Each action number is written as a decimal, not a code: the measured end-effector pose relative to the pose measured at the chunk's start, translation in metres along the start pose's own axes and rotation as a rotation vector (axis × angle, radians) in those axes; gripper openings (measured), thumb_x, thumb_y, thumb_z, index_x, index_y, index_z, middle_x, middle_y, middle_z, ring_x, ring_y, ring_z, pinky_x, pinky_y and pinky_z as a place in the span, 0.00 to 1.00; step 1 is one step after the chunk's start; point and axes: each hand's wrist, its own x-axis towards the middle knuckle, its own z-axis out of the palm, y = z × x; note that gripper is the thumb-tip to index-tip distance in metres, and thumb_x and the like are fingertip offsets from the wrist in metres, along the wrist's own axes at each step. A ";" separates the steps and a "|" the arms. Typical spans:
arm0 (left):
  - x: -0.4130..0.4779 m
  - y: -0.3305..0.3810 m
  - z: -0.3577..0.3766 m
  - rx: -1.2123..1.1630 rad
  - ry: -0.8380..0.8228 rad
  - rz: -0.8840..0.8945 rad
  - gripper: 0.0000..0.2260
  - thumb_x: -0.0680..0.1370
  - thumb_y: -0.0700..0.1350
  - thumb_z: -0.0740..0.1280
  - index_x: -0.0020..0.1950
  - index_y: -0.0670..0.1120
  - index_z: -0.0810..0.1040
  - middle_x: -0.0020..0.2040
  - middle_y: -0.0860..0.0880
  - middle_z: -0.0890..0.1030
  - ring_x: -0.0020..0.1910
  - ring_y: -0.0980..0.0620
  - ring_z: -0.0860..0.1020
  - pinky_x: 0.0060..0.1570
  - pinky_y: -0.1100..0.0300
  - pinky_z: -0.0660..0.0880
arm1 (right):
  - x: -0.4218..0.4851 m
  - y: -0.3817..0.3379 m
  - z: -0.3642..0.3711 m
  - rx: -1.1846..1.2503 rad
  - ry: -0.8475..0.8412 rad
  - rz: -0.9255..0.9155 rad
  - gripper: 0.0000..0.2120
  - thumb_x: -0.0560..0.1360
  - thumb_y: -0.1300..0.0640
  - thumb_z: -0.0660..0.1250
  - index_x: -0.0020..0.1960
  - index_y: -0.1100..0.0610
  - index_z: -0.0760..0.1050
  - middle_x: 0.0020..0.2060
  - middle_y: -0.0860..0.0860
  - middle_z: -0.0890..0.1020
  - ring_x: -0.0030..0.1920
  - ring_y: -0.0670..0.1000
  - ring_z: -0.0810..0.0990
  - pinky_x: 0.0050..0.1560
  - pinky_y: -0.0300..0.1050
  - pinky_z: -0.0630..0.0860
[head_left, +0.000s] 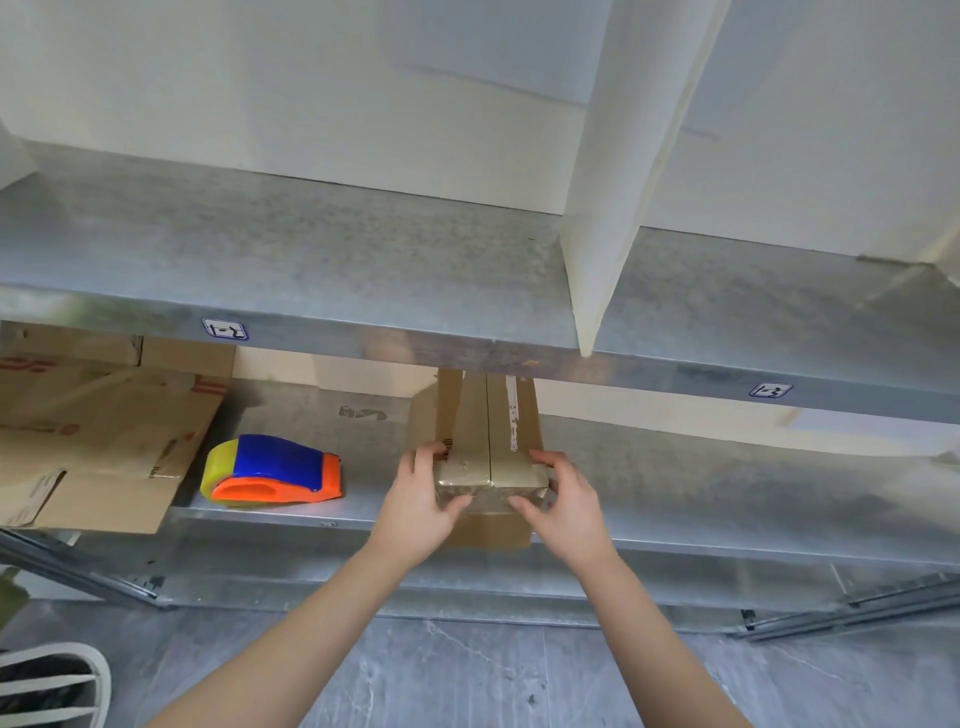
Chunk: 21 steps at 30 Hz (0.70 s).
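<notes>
Box: brown cardboard box (475, 441), centre seam, clear tape (467, 483) over near end.
Fingers: my left hand (421, 501) and right hand (561, 501) grip its corners.

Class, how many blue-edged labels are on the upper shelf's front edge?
2. The left label is above the tape dispenser; the right label is far right. Others may lie out of view.
</notes>
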 end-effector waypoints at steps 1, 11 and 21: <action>-0.001 -0.006 -0.007 -0.042 -0.097 0.019 0.31 0.73 0.49 0.73 0.72 0.54 0.62 0.69 0.50 0.64 0.67 0.51 0.69 0.64 0.58 0.69 | 0.001 0.000 -0.010 -0.015 -0.076 0.011 0.29 0.69 0.56 0.76 0.66 0.44 0.69 0.61 0.40 0.75 0.61 0.42 0.74 0.61 0.40 0.73; 0.023 -0.013 -0.041 0.141 -0.134 0.166 0.26 0.72 0.42 0.74 0.69 0.53 0.73 0.65 0.49 0.76 0.64 0.50 0.74 0.61 0.66 0.65 | 0.015 -0.006 -0.040 0.006 -0.275 0.020 0.25 0.73 0.60 0.74 0.61 0.37 0.73 0.58 0.35 0.75 0.45 0.37 0.83 0.55 0.32 0.76; 0.004 -0.003 -0.007 0.279 -0.069 0.057 0.31 0.81 0.42 0.62 0.78 0.57 0.50 0.43 0.45 0.78 0.43 0.47 0.78 0.41 0.61 0.69 | 0.004 -0.008 -0.012 -0.056 -0.059 0.054 0.26 0.72 0.64 0.72 0.61 0.39 0.74 0.56 0.48 0.81 0.49 0.47 0.84 0.57 0.43 0.78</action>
